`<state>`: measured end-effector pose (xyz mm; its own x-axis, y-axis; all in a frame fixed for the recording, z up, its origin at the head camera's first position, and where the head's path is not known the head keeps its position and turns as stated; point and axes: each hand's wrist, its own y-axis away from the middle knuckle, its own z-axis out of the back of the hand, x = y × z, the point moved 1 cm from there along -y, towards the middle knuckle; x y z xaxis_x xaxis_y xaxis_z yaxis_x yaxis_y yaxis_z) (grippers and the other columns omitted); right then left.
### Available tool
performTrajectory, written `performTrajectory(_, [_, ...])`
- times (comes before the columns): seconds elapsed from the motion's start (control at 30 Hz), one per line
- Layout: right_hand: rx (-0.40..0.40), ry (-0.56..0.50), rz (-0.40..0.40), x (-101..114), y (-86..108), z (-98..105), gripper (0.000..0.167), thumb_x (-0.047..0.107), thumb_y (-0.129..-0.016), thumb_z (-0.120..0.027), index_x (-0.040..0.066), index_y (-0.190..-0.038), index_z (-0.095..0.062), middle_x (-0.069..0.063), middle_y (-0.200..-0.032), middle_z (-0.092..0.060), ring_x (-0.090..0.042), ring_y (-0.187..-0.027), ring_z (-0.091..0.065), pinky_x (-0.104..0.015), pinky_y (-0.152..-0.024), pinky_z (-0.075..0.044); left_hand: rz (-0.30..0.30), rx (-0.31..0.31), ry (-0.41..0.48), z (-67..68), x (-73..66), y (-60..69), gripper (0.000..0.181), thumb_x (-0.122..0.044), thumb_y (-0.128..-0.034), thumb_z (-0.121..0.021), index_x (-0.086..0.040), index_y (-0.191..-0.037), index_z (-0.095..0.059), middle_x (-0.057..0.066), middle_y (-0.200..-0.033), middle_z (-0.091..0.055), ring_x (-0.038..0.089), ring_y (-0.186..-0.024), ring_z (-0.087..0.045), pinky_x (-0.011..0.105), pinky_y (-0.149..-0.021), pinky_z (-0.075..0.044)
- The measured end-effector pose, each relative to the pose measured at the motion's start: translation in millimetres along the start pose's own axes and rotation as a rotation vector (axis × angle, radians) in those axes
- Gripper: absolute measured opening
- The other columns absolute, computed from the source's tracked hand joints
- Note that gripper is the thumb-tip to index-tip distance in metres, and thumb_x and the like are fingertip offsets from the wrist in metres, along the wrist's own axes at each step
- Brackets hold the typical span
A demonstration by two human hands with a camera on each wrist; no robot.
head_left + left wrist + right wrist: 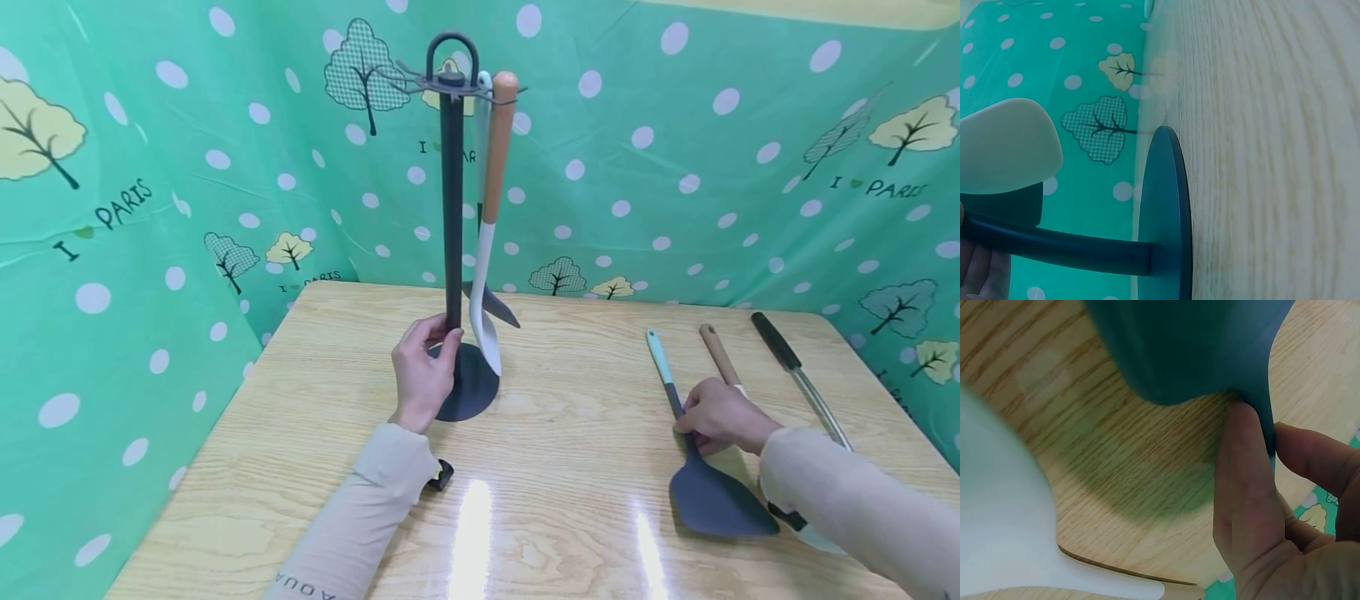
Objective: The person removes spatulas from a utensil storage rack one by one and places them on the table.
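Note:
In the head view my left hand (422, 375) grips the lower pole of a black utensil stand (452, 208), just above its round base. From the stand's top hooks hang a white utensil with a wooden handle (498, 158) and, behind it, a dark-headed one with a pale handle (482, 133). To the right, my right hand (722, 417) pinches the neck of a dark spatula with a mint handle (716, 502). The right wrist view shows thumb and fingers on either side of that neck, the blade (1191, 350) over the wood.
Right of the spatula lie a white utensil with a wooden handle (720, 354), partly behind my right hand, and a black-handled one with a metal shaft (802, 371), its head mostly hidden by my sleeve. Green patterned cloth (637, 183) hangs behind the wooden table (570, 417).

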<state>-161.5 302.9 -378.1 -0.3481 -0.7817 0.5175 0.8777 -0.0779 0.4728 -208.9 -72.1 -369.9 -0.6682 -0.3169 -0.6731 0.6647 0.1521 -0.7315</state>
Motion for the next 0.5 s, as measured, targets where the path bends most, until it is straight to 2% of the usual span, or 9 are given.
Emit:
performTrajectory(0.2, [-0.012, 0.020, 0.014, -0.2, 0.7, 2.5, 0.009, 0.003, -0.082, -0.066, -0.004, -0.080, -0.061, -0.013, -0.069, -0.058, -0.019, -0.058, -0.058, -0.033, -0.054, -0.057, 0.001, 0.004, 0.008, 0.1, 0.0, -0.3, 0.014, 0.012, -0.0814, -0.067, 0.014, -0.095, -0.065, 0.025, -0.084, -0.064, 0.036, -0.075, -0.064, 0.051, -0.072, -0.056])
performTrajectory(0.27, [-0.035, 0.013, 0.047, 0.2, -0.7, 4.5, 0.007, 0.000, -0.082, -0.065, -0.004, -0.077, -0.063, -0.014, -0.091, -0.060, -0.019, -0.057, -0.058, -0.034, -0.052, -0.056, 0.000, 0.003, 0.009, 0.1, -0.2, -0.4, 0.014, 0.013, -0.0813, -0.067, 0.014, -0.095, -0.064, 0.025, -0.084, -0.064, 0.036, -0.075, -0.064, 0.051, -0.072, -0.056])
performTrajectory(0.3, [-0.053, 0.006, 0.066, 0.6, -1.8, 5.7, 0.006, -0.001, -0.081, -0.064, -0.004, -0.077, -0.064, -0.015, -0.107, -0.055, -0.019, -0.056, -0.057, -0.034, -0.050, -0.055, -0.001, 0.003, 0.008, 0.0, -0.2, -0.5, 0.014, 0.013, -0.0813, -0.066, 0.014, -0.095, -0.064, 0.025, -0.084, -0.064, 0.037, -0.074, -0.064, 0.051, -0.072, -0.056])
performTrajectory(0.33, [-0.067, -0.002, 0.085, 1.0, -2.7, 6.9, 0.006, -0.003, -0.081, -0.063, -0.005, -0.076, -0.065, -0.015, -0.125, -0.044, -0.019, -0.055, -0.057, -0.033, -0.049, -0.054, -0.002, 0.002, 0.008, 0.1, -0.2, -0.6, 0.014, 0.013, -0.0813, -0.066, 0.014, -0.095, -0.064, 0.025, -0.084, -0.064, 0.037, -0.074, -0.064, 0.051, -0.072, -0.056])
performTrajectory(0.37, [-0.072, -0.014, 0.101, 1.3, -3.4, 8.1, 0.007, -0.004, -0.082, -0.062, -0.005, -0.075, -0.065, -0.015, -0.142, -0.026, -0.019, -0.056, -0.057, -0.033, -0.048, -0.053, -0.001, 0.001, 0.008, 0.2, -0.4, -0.6, 0.014, 0.013, -0.0812, -0.066, 0.014, -0.095, -0.064, 0.025, -0.084, -0.064, 0.037, -0.075, -0.064, 0.051, -0.072, -0.056])
performTrajectory(0.43, [-0.094, -0.025, 0.144, 2.3, -3.8, 10.5, 0.008, -0.005, -0.082, -0.062, -0.005, -0.075, -0.065, -0.016, -0.148, -0.003, -0.019, -0.055, -0.057, -0.033, -0.047, -0.052, 0.000, 0.002, 0.013, 0.2, -0.6, -0.6, 0.015, 0.013, -0.0812, -0.066, 0.015, -0.095, -0.064, 0.026, -0.084, -0.064, 0.037, -0.075, -0.064, 0.051, -0.073, -0.056])
performTrajectory(0.47, [-0.097, -0.028, 0.154, 3.0, -3.4, 11.2, 0.008, -0.004, -0.082, -0.061, -0.005, -0.075, -0.065, -0.017, -0.148, -0.004, -0.019, -0.055, -0.057, -0.033, -0.047, -0.052, 0.001, 0.002, 0.014, 0.3, -0.6, -0.6, 0.015, 0.013, -0.0812, -0.066, 0.015, -0.096, -0.064, 0.026, -0.084, -0.064, 0.037, -0.075, -0.064, 0.051, -0.073, -0.056])
performTrajectory(0.5, [-0.092, -0.031, 0.158, 3.7, -2.4, 11.7, 0.008, -0.003, -0.083, -0.061, -0.005, -0.075, -0.064, -0.015, -0.153, 0.001, -0.019, -0.056, -0.058, -0.033, -0.048, -0.052, 0.003, 0.003, 0.016, 0.4, -0.6, -0.5, 0.015, 0.013, -0.0813, -0.066, 0.015, -0.096, -0.064, 0.026, -0.084, -0.064, 0.037, -0.075, -0.064, 0.051, -0.073, -0.056])
